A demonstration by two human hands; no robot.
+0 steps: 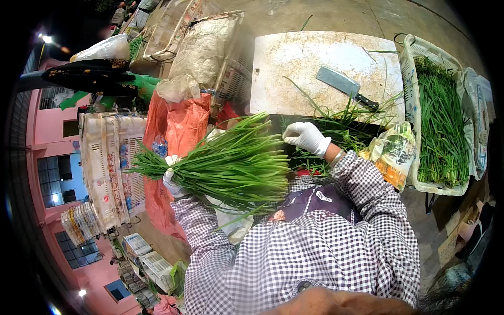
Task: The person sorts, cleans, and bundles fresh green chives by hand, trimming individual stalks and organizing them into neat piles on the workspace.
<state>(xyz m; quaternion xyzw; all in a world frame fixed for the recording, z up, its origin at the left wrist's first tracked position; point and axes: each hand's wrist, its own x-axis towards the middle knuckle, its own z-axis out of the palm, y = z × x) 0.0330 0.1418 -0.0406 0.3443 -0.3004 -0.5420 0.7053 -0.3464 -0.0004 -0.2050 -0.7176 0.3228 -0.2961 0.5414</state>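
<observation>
My left hand (172, 179), in a white glove, grips a bundle of green garlic chives (236, 169) near its narrow leafy end. The pale stem ends fan out towards the right. Just beyond those ends is my right hand (309, 138), also gloved in white, with its fingers curled in and no stem visible between them. Loose green leaves (342, 132) lie under and beside the right hand. Farther away, a cleaver (338, 80) with a black handle rests on a stained white board (291, 59), among a few stray leaves.
To the right stands a white plastic crate (411, 118) filled with chives (441, 126). A printed plastic bag (393, 153) leans by it. An orange-red woven sack (187, 118) lies to the left, near stacked white crates (114, 165). A pale sack (204, 47) sits beyond.
</observation>
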